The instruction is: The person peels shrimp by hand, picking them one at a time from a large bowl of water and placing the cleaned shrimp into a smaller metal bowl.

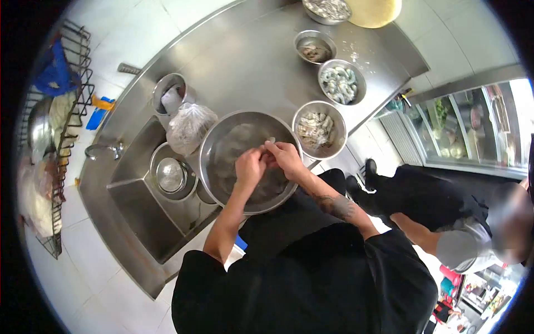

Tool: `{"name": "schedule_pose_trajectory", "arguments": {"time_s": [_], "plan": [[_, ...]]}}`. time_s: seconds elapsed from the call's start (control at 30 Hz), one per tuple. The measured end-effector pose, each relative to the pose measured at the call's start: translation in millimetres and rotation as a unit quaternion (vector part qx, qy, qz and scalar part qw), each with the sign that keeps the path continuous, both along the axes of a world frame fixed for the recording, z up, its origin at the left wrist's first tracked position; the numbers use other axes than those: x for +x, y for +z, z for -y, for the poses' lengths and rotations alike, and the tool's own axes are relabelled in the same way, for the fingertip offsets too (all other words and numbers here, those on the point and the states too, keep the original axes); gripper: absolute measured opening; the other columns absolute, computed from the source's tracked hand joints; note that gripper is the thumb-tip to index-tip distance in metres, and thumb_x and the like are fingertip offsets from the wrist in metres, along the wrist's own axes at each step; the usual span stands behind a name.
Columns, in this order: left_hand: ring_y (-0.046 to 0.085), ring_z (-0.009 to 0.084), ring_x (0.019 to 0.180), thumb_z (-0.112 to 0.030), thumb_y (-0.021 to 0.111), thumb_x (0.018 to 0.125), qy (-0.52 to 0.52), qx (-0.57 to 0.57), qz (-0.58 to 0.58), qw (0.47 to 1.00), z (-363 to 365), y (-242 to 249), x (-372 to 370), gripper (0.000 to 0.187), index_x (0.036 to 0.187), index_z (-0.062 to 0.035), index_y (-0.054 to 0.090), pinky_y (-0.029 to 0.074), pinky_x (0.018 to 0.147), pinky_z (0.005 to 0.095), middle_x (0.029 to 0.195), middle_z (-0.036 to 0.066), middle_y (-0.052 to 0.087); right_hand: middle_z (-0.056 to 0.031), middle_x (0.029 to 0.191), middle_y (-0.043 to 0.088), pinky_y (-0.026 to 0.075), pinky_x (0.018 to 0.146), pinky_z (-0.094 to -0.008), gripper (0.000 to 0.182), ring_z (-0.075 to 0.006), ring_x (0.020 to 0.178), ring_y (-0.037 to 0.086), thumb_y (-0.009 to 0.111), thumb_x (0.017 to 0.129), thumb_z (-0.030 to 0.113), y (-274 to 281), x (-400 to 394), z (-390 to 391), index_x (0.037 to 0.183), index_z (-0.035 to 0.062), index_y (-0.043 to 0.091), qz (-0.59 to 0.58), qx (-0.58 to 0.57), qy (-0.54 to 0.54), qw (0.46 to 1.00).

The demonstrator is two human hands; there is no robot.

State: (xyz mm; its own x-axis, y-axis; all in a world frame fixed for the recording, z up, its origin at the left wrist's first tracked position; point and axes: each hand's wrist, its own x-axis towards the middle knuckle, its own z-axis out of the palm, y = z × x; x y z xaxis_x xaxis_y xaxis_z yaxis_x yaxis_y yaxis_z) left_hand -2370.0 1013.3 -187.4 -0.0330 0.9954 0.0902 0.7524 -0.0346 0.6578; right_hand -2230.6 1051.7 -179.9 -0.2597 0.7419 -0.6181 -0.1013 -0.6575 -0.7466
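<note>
Both my hands meet over a large steel bowl (pixel 207 183) of cloudy water, fingertips pinched together. A small pale piece that looks like a shrimp (pixel 271 140) shows at the fingertips, mostly hidden. My left hand (pixel 251 167) is closed on it from the left. From the right, my right hand (pixel 286 160) is closed around the same piece, thumb raised. Right of the large bowl, a steel bowl (pixel 343 133) holds greyish shrimp (pixel 317 129). Behind it, a smaller bowl (pixel 364 89) contains pale, peeled-looking shrimp (pixel 338 84).
Farther back are a bowl of brownish bits (pixel 316 53) and a bowl of shrimp-like pieces (pixel 327 8). A knotted plastic bag (pixel 191 129) and a steel pot (pixel 189 83) stand left, beside the sink (pixel 136 209) and tap (pixel 105 149). Another person (pixel 445 192) is at the right.
</note>
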Motion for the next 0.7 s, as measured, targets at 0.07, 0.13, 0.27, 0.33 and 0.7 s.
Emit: {"name": "schedule_pose_trajectory", "arguments": {"time_s": [0.07, 0.13, 0.27, 0.33, 0.7], "plan": [[0.065, 0.0374, 0.081, -0.012, 0.071, 0.077, 0.01, 0.028, 0.006, 1.0, 10.1, 7.2, -2.3, 0.027, 0.103, -0.0046, 0.068, 0.052, 0.068, 0.0445, 0.086, 0.017, 0.065, -0.0054, 0.074, 0.064, 0.046, 0.055, -0.0261, 0.029, -0.01, 0.061, 0.057, 0.063, 0.094, 0.024, 4.9, -4.8, -0.5, 0.097, -0.0052, 0.067, 0.052, 0.058, 0.044, 0.996], [0.065, 0.0366, 0.084, -0.013, 0.071, 0.077, -0.006, 0.066, -0.022, 0.998, 13.0, 10.3, -2.4, 0.031, 0.107, -0.0042, 0.066, 0.052, 0.068, 0.0435, 0.093, 0.015, 0.066, -0.0052, 0.076, 0.065, 0.043, 0.055, -0.0261, 0.028, -0.0083, 0.065, 0.055, 0.065, 0.093, 0.023, 14.8, -1.6, 1.7, 0.096, -0.0045, 0.069, 0.221, 0.155, 0.14, 0.953], [0.06, 0.0338, 0.101, -0.023, 0.076, 0.073, -0.099, 0.056, -0.081, 0.99, 10.1, 25.6, -11.6, 0.048, 0.116, -0.0049, 0.064, 0.05, 0.082, 0.0465, 0.112, 0.012, 0.064, -0.006, 0.079, 0.068, 0.045, 0.059, -0.0304, 0.029, -0.0109, 0.067, 0.056, 0.066, 0.091, 0.021, 11.3, 4.7, 3.8, 0.109, -0.0021, 0.069, 0.185, 0.205, 0.053, 0.959], [0.056, 0.0323, 0.109, -0.017, 0.077, 0.072, -0.101, 0.03, -0.088, 0.991, -0.9, 45.4, -18.1, 0.054, 0.123, -0.0078, 0.063, 0.047, 0.093, 0.0438, 0.121, 0.011, 0.06, -0.0078, 0.075, 0.068, 0.047, 0.062, -0.0336, 0.024, -0.0145, 0.065, 0.058, 0.065, 0.09, 0.018, 26.5, 13.7, -2.9, 0.104, 0.0, 0.07, 0.229, 0.243, 0.053, 0.941], [0.061, 0.0174, 0.073, -0.003, 0.069, 0.085, -0.24, 0.017, 0.167, 0.956, -112.4, 93.6, -1.3, 0.025, 0.109, -0.0005, 0.068, 0.05, 0.066, 0.031, 0.089, 0.01, 0.069, -0.023, 0.073, 0.063, 0.049, 0.06, -0.0441, 0.017, -0.038, 0.065, 0.064, 0.061, 0.088, 0.013, 85.1, 41.3, -48.6, 0.085, -0.0029, 0.067, 0.35, 0.497, 0.016, 0.794]]}}
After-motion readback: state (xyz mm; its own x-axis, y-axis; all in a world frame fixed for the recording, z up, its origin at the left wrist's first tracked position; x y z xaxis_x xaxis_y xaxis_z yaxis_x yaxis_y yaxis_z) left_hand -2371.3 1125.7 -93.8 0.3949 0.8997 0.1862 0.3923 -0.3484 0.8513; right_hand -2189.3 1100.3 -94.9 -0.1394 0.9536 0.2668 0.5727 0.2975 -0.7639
